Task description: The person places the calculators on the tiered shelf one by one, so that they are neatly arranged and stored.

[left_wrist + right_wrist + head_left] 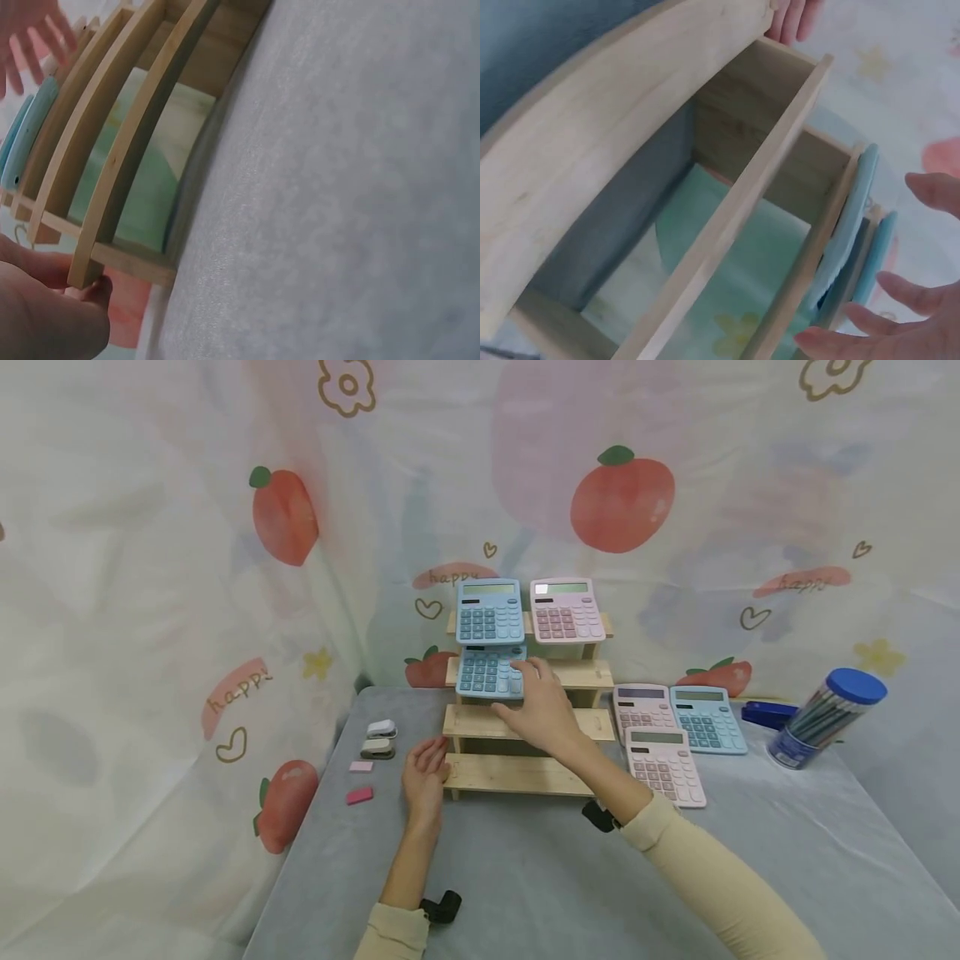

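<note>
A four-step wooden rack [525, 724] stands mid-table. Its top step carries a blue calculator [489, 610] and a pink calculator [566, 608]. A second blue calculator [487, 671] leans on the step below. My right hand [531, 683] is at that calculator's right lower corner with its fingers [900, 330] spread and straight beside the blue edge [847, 232], holding nothing. My left hand [427, 758] rests relaxed against the left end of the rack's bottom slat [112, 180], its thumb [52, 307] touching the wood.
To the right of the rack lie two pink calculators [642, 706] [664, 766] and a blue one [707, 718]. Beyond them are a blue stapler [768, 713] and a blue-lidded pencil tub [821, 718]. Two small staplers [379, 737] and two pink erasers [360, 781] lie at the left.
</note>
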A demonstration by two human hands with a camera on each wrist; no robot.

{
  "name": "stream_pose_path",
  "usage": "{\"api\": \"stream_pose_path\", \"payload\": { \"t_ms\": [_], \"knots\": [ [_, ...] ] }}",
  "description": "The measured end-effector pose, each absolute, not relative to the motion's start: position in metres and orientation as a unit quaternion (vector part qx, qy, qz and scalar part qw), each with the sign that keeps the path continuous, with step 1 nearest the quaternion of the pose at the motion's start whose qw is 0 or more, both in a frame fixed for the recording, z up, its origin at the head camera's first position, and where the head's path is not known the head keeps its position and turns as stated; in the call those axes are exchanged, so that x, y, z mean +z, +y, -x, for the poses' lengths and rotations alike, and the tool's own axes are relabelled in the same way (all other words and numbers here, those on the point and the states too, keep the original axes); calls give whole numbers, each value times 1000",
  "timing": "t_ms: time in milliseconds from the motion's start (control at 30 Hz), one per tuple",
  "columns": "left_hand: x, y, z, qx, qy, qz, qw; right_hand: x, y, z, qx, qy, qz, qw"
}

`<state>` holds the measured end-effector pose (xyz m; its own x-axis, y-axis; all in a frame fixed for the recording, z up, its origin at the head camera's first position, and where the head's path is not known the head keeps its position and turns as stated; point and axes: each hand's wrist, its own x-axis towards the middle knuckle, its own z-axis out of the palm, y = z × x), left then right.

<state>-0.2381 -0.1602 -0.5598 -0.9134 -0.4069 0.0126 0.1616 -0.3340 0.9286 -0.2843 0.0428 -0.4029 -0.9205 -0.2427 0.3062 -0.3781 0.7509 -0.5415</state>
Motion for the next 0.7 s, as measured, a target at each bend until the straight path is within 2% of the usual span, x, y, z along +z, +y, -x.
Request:
{"api": "stream_pose_path", "payload": {
  "t_ms": [167, 433, 700],
  "knots": [
    [-562, -162, 239, -806, -554, -121, 171, -403, 65, 268, 325, -923, -171, 118],
    [-563, -160, 239, -806, -555, -124, 163, -408, 108, 243, 296, -936, -160, 103],
    [-561, -160, 239, -807, -553, -120, 169, -427, 150, 238, 283, -942, -150, 100]
  ]
}}
